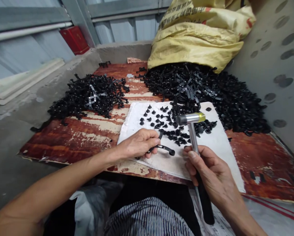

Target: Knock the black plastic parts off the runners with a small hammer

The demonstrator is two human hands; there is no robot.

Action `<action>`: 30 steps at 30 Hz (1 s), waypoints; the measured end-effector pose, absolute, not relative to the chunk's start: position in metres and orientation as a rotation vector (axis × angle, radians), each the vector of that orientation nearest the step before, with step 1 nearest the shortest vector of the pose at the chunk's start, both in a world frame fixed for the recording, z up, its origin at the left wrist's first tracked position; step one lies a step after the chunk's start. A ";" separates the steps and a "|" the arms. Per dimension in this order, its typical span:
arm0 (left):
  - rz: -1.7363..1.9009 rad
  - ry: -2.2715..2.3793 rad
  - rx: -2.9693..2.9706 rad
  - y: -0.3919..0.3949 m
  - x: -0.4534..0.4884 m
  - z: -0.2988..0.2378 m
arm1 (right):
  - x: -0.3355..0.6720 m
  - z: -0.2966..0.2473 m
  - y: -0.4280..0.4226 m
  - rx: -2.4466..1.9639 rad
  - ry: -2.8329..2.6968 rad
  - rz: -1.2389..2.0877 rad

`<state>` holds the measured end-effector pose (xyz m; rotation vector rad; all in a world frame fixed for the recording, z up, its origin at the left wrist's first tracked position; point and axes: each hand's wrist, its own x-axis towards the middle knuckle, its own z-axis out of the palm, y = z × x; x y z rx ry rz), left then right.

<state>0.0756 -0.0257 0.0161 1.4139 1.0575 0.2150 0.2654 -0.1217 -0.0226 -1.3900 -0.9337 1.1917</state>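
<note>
In my left hand [143, 143] is a black linkage piece [165, 149] with curved arms, pinched over the front of a white cloth [142, 111]. My right hand [208, 167] is closed around a small hammer [192, 136] with a metal shaft, black grip and yellow-tipped head, held upright. Between its thumb and fingertips a small dark part [186, 148] seems to show, mostly hidden. On the cloth beyond both hands lie many small black knobs [171, 133] with round bases, some standing on end and others on their sides.
Black linkage pieces form a heap [88, 95] on the left of the worn red board [70, 141]. A larger heap [225, 98] spills from a yellow woven sack [193, 49] at the back right. A red tin [74, 40] rests on the concrete ledge; a spotted panel [282, 65] borders the right.
</note>
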 end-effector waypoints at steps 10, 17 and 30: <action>0.107 0.884 1.246 0.010 0.070 0.010 | 0.278 -0.032 -0.121 -1.271 -0.721 1.215; 0.123 0.857 1.176 0.015 0.069 0.007 | 0.280 -0.035 -0.122 -1.252 -0.733 1.238; 0.122 0.869 1.191 0.014 0.074 0.009 | 0.282 -0.035 -0.122 -1.250 -0.734 1.242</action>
